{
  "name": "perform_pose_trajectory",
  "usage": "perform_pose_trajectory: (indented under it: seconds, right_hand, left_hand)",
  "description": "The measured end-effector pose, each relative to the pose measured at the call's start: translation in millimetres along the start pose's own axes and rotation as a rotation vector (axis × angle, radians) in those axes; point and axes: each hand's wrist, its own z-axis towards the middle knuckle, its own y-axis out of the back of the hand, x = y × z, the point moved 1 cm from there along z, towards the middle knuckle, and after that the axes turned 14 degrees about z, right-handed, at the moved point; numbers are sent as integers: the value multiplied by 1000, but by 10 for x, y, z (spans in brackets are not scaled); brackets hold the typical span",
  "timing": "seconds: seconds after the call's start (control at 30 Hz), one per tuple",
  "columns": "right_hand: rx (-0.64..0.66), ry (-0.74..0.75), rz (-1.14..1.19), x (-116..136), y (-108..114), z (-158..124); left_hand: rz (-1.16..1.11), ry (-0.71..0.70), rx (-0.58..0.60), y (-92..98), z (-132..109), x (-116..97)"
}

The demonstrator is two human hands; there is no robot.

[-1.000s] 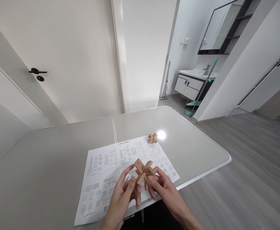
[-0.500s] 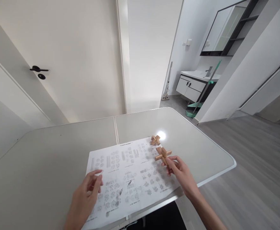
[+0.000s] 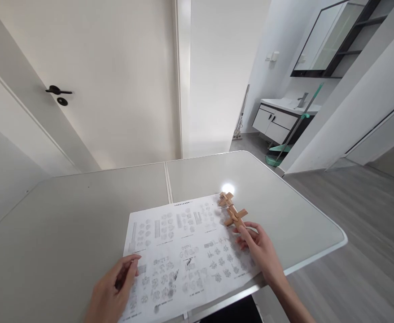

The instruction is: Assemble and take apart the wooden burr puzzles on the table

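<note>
**Wooden cross puzzle at far right corner of printed sheet, right hand at its near end**

The wooden cross puzzle point(image 3: 236, 216) lies at the far right corner of the printed sheet point(image 3: 183, 251), on the grey table point(image 3: 82, 215). One bar points away from the person, towards a second wooden puzzle point(image 3: 225, 198) just beyond it. A second bar crosses it roughly left to right, with its right end raised slightly.

The right hand point(image 3: 260, 246) has its fingertips point(image 3: 243, 228) at the near end of the cross. Whether they pinch it or merely touch it cannot be told.

The left hand point(image 3: 116, 291) is loosely curled and holds nothing – its fingertips rest on the sheet's near left edge.

Writing: the sheet carries rows of small diagrams and one heading line along its far edge (all too small to read). No brand or label is legible on either puzzle.
</note>
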Motion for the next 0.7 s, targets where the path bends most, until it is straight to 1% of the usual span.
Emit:
perform_pose_trajectory:
  seconds: [0.07, 0.13, 0.27, 0.37, 0.5, 0.7]
  right_hand:
    - [-14, 18, 5, -71, -4, -86]
    - [2, 46, -28, -143, -16, -184]
    - [72, 85, -237, -192, -76, -321]
    - [76, 113, -313, -141, -126, -349]
    - [67, 125, -336, -92, -160, -362]
    - [93, 130, -359, -129, -144, -376]
  left_hand:
    - [1, 5, 6, -9, 8, 13]
    - [1, 13, 17, -28, 15, 24]
    - [14, 35, 33, -61, 24, 36]
    - [26, 34, 47, -51, 32, 34]
    - [20, 27, 60, -18, 39, 8]
    - [-10, 72, 19, -1, 10, -69]
